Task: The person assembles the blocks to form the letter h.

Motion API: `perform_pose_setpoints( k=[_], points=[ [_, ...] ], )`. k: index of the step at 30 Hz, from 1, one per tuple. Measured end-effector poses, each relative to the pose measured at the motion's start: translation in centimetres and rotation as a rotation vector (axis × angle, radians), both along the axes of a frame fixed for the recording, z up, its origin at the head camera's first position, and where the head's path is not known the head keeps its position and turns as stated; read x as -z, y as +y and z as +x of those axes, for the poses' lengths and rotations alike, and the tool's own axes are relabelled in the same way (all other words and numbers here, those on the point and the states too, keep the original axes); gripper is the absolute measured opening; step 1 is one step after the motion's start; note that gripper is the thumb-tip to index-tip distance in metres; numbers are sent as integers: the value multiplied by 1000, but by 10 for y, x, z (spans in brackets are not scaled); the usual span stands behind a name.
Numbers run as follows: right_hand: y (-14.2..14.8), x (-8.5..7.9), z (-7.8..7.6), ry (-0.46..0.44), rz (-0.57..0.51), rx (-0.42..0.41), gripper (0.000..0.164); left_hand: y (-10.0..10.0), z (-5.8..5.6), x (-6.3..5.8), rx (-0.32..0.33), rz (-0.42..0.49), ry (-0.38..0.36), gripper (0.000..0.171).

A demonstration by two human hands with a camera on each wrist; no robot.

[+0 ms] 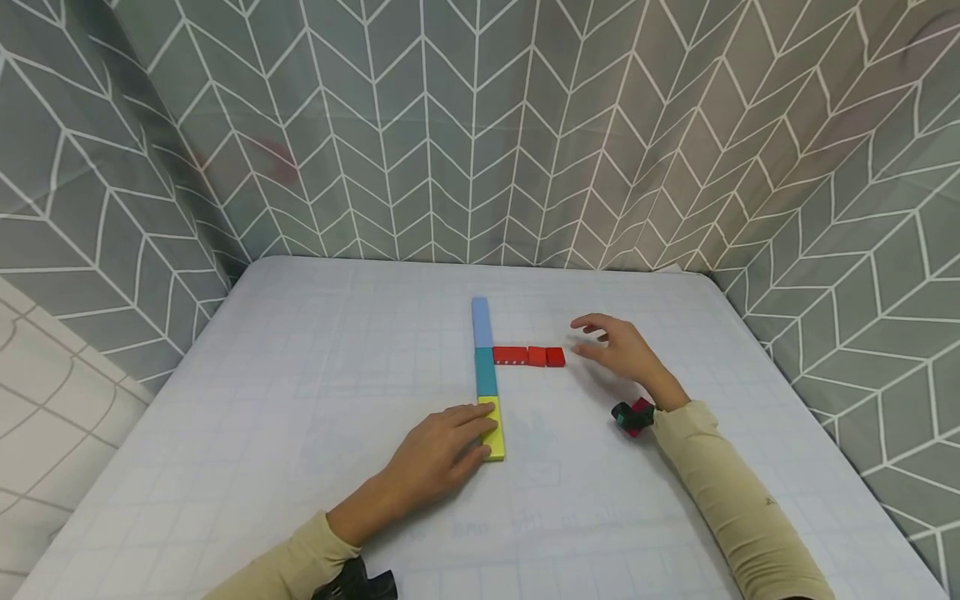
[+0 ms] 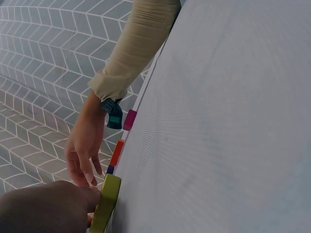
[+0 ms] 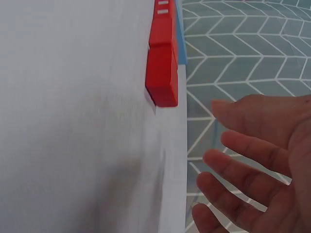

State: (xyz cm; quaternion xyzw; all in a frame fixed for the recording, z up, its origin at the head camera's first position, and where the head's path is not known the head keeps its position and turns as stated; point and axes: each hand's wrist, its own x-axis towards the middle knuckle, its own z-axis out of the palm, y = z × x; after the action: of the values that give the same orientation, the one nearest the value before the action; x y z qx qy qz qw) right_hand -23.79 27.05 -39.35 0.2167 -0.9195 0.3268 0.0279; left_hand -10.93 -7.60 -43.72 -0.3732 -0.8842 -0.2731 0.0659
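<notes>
A line of flat blocks runs away from me on the table: a yellow block [image 1: 492,447], a teal block [image 1: 486,372] and a light blue block [image 1: 482,322]. From the teal one a row of red blocks [image 1: 511,356] extends to the right, the longest marked with white dots. My left hand [image 1: 442,448] rests with its fingertips on the yellow block, which the left wrist view shows beside the fingers. Just right of the end red block [image 3: 162,77], my right hand [image 1: 618,346] hovers with loosely bent, spread fingers and holds nothing.
A magenta block [image 2: 129,120] lies near my right wrist, partly hidden by the black wrist device [image 1: 628,415] in the head view. White sheeting covers the table [image 1: 300,333]. Grey patterned curtains [image 1: 450,125] hang around its far and side edges.
</notes>
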Motion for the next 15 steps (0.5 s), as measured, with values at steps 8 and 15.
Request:
perform_pose_setpoints(
  k=[8, 15],
  points=[
    [22, 0, -5, -3, 74, 136, 35, 0, 0, 0, 1, 8, 3, 36],
    [41, 2, -12, 8, 98, 193, 35, 0, -1, 0, 4, 15, 13, 35]
  ],
)
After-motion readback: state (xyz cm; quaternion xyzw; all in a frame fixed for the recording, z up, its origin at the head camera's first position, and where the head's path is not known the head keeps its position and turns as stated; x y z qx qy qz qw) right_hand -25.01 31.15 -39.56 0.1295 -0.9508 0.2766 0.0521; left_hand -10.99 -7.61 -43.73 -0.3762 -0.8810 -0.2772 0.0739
